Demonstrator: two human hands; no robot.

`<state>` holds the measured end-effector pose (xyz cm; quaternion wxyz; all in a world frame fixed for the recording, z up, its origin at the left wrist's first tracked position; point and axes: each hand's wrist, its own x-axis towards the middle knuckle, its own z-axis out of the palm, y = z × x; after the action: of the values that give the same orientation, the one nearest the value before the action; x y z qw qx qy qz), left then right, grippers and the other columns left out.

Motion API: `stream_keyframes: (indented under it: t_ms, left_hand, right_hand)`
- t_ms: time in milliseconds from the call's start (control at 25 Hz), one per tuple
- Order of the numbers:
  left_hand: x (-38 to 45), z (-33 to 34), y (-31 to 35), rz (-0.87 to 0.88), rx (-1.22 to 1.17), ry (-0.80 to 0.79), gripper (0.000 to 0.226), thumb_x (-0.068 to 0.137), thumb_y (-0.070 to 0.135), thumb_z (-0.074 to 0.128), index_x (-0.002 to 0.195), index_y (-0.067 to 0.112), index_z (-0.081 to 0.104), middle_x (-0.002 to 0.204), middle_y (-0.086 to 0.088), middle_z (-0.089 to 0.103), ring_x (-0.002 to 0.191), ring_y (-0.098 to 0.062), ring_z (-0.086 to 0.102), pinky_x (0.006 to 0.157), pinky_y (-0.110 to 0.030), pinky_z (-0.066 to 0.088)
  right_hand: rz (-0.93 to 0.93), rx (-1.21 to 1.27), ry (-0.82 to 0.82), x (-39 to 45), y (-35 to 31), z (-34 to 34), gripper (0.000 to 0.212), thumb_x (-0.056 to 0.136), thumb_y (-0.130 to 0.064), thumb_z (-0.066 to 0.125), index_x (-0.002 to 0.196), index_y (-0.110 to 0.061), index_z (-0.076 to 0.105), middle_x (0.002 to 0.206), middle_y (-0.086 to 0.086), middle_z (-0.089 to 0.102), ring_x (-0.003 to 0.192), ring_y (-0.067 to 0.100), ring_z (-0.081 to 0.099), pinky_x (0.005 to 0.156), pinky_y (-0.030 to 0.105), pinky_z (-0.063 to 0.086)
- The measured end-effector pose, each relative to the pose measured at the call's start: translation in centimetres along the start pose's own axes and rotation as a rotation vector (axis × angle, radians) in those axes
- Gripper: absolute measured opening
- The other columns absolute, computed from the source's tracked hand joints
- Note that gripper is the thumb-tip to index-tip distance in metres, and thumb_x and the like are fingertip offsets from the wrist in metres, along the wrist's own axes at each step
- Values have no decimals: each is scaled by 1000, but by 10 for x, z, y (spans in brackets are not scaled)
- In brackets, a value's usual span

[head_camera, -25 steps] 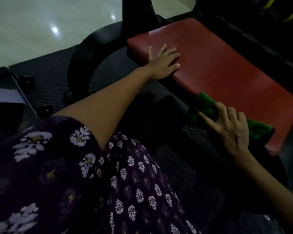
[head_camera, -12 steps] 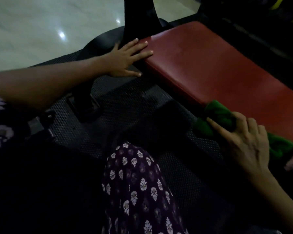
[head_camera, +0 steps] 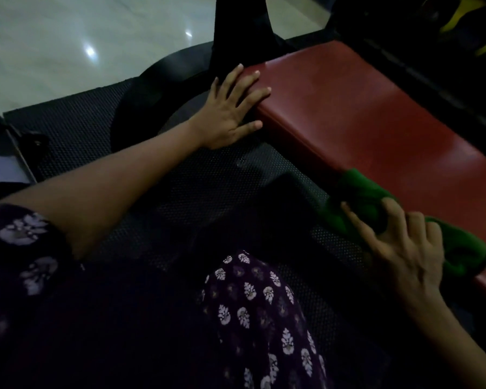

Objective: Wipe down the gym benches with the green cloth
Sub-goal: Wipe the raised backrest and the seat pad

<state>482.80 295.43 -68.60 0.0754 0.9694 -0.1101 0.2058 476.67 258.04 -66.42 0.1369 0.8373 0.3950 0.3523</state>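
A red padded gym bench [head_camera: 376,113] runs from the upper middle to the right edge. My left hand [head_camera: 230,110] lies flat with spread fingers over the bench's left end corner. The green cloth [head_camera: 359,192] is bunched against the bench's near side edge at the right. My right hand [head_camera: 404,245] grips the cloth, with the thumb stretched along it and the fingers curled into its folds. Part of the cloth sticks out past my right hand at the lower right.
A black upright post [head_camera: 239,29] and a curved black frame [head_camera: 157,80] stand at the bench's left end. A black dotted rubber mat [head_camera: 208,175] covers the floor below, with pale tiled floor [head_camera: 68,37] beyond. My knee in patterned dark fabric [head_camera: 264,310] is in front.
My left hand slid off the bench top toward its left end and now rests on the end corner. My right hand stays on the cloth at the near edge.
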Motion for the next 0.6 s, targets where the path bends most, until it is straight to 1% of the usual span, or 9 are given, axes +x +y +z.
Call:
stream_keyframes:
  t_ms: [40, 120, 200, 280, 360, 400, 480, 520, 600]
  left_hand:
    - [-1, 4, -1, -8, -34, 34, 63, 90, 68, 12, 140, 31, 14, 154, -14, 20, 143, -34, 5, 107, -66, 10]
    - [-4, 14, -3, 1, -63, 120, 58, 93, 64, 16, 140, 29, 18, 153, -12, 22, 141, -30, 5, 108, -64, 9]
    - [-2, 21, -8, 37, -77, 194, 56, 94, 61, 20, 139, 28, 22, 149, -4, 19, 138, -27, 7, 108, -63, 12]
    - [2, 25, -17, 76, -98, 257, 53, 96, 57, 24, 139, 26, 27, 145, -1, 21, 137, -27, 12, 111, -58, 16]
    - [4, 26, -17, 65, -177, 326, 49, 99, 49, 27, 137, 21, 37, 145, -6, 32, 136, -26, 18, 114, -46, 18]
    - [5, 24, -15, 23, -265, 361, 49, 99, 46, 28, 135, 16, 45, 141, -8, 41, 134, -26, 23, 115, -37, 19]
    - [9, 19, -9, -106, -464, 441, 45, 99, 40, 35, 123, 9, 58, 126, -9, 56, 126, -24, 36, 109, -18, 22]
    - [11, 19, -8, -146, -519, 476, 40, 97, 35, 40, 117, 9, 63, 120, -7, 59, 122, -23, 40, 105, -12, 22]
    - [13, 22, -9, -146, -544, 497, 32, 95, 29, 46, 113, 10, 65, 118, -1, 58, 119, -20, 41, 104, -11, 23]
  right_hand:
    - [13, -7, 1, 9, -4, 4, 57, 79, -14, 67, 132, -29, 51, 115, 19, 43, 77, 29, 37, 60, 38, 32]
    - [58, -3, 13, 44, -24, 14, 56, 80, -16, 69, 131, -31, 52, 112, 17, 43, 78, 29, 36, 60, 37, 33]
    - [101, -16, 40, 88, -50, 27, 54, 80, -21, 69, 130, -34, 53, 110, 15, 45, 79, 28, 35, 61, 35, 30]
    - [122, -31, 48, 126, -71, 38, 50, 82, -24, 66, 129, -36, 54, 109, 14, 47, 80, 27, 36, 61, 34, 30]
    - [101, -34, 64, 138, -72, 42, 50, 82, -23, 65, 130, -35, 54, 112, 14, 48, 82, 27, 38, 63, 33, 31]
    - [53, -19, 79, 132, -67, 42, 51, 82, -21, 65, 130, -34, 54, 114, 14, 48, 83, 28, 37, 64, 35, 30]
    - [-17, 14, 77, 101, -53, 33, 53, 81, -16, 65, 131, -30, 55, 118, 15, 44, 83, 29, 37, 64, 37, 27]
    - [-33, 6, 63, 83, -47, 28, 53, 81, -15, 66, 130, -29, 56, 118, 16, 42, 81, 29, 37, 64, 37, 26]
    - [-35, -23, 33, 63, -38, 22, 52, 80, -14, 65, 129, -29, 58, 116, 17, 43, 78, 29, 36, 62, 38, 26]
